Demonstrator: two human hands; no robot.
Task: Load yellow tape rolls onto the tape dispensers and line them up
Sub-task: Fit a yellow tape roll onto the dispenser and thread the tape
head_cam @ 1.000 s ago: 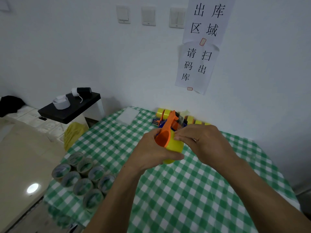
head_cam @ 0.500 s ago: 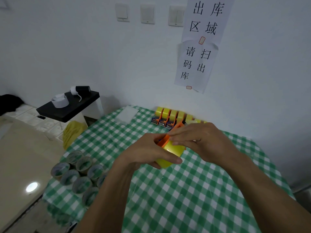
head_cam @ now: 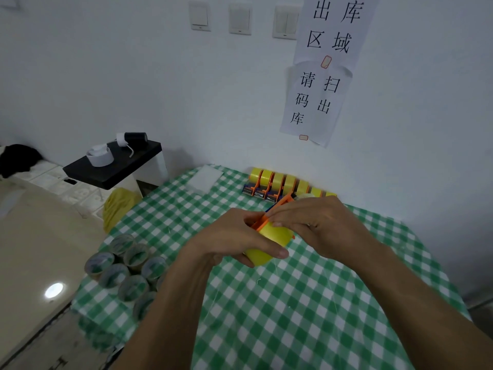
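Above the middle of the table, my left hand [head_cam: 234,240] grips a yellow tape roll [head_cam: 266,243] that sits in an orange tape dispenser [head_cam: 269,217]. My right hand [head_cam: 314,222] lies over the dispenser's top, its fingers curled round the orange frame. Most of the dispenser is hidden by both hands. A row of several loaded dispensers with yellow rolls [head_cam: 282,184] stands side by side at the far edge, against the wall.
The table wears a green checked cloth [head_cam: 293,316]. Several clear tape rolls [head_cam: 125,268] cluster at its left edge. A white pad [head_cam: 205,178] lies at the far left corner. A black side table [head_cam: 114,164] stands to the left, and the wall is close behind.
The dispenser has tipped down from upright to lie lower between my hands. My right hand has closed over its top, uncovering the row at the back.
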